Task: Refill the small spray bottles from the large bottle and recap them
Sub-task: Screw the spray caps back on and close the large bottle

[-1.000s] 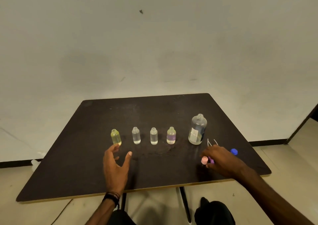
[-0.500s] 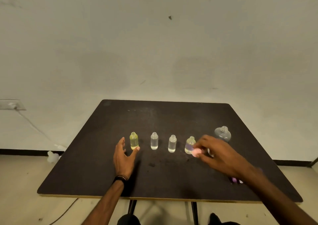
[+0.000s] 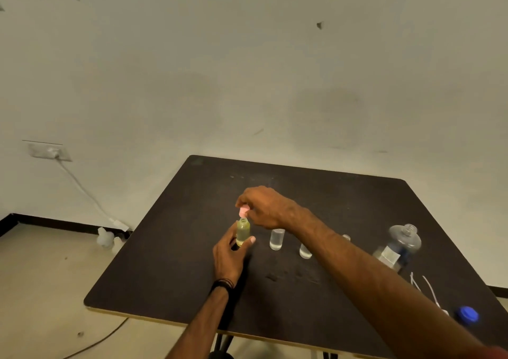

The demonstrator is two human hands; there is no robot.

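Note:
A small yellow bottle point(image 3: 243, 232) stands uncapped on the black table point(image 3: 176, 248). My left hand point(image 3: 229, 254) grips its lower body between thumb and fingers. Just above its neck my right hand point(image 3: 265, 207) pinches a pink spray cap point(image 3: 243, 211). To the right stand two small clear bottles point(image 3: 276, 239) point(image 3: 305, 251); a third small bottle point(image 3: 346, 237) is mostly hidden behind my right forearm. The large clear bottle point(image 3: 398, 247) stands uncapped at the right, blurred.
A blue cap point(image 3: 466, 314) lies near the table's front right edge, with thin white spray tubes point(image 3: 428, 287) beside it. A wall socket with a cable point(image 3: 82, 191) and a white jug point(image 3: 105, 237) on the floor are at the left.
My right hand carried the pink cap leftward from beside the large bottle to above the yellow bottle. My left hand closed round that bottle. The camera turned left.

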